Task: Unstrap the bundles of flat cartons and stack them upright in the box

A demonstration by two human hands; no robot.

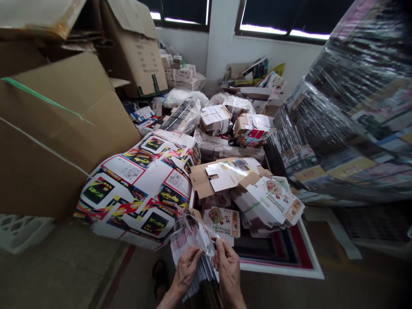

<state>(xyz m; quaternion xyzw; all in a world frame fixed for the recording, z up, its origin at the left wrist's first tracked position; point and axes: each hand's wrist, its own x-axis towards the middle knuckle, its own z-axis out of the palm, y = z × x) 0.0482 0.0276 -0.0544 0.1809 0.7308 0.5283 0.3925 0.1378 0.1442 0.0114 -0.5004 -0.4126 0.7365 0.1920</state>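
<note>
A bundle of flat folded cartons [193,240] stands on edge in front of me, its upper edges showing as a row of thin white and reddish layers. On top of it my left hand [188,264] is closed, thumb and forefinger pinched together. My right hand [227,264] is closed too, at the bundle's right side, with its thumb and fingertips pinched. A thin translucent plastic string [210,248] runs between the two hands over the bundle. Its ends are hidden by my fingers. Just beyond lie carton bundles with food pictures [222,221], tied with green string.
Large printed sheets [138,184] bulge at the left beside a big brown cardboard box [74,111]. More tied carton bundles [252,126] are piled behind. A tall film-wrapped stack [354,124] rises at the right. A white-edged board [280,271] lies under the cartons.
</note>
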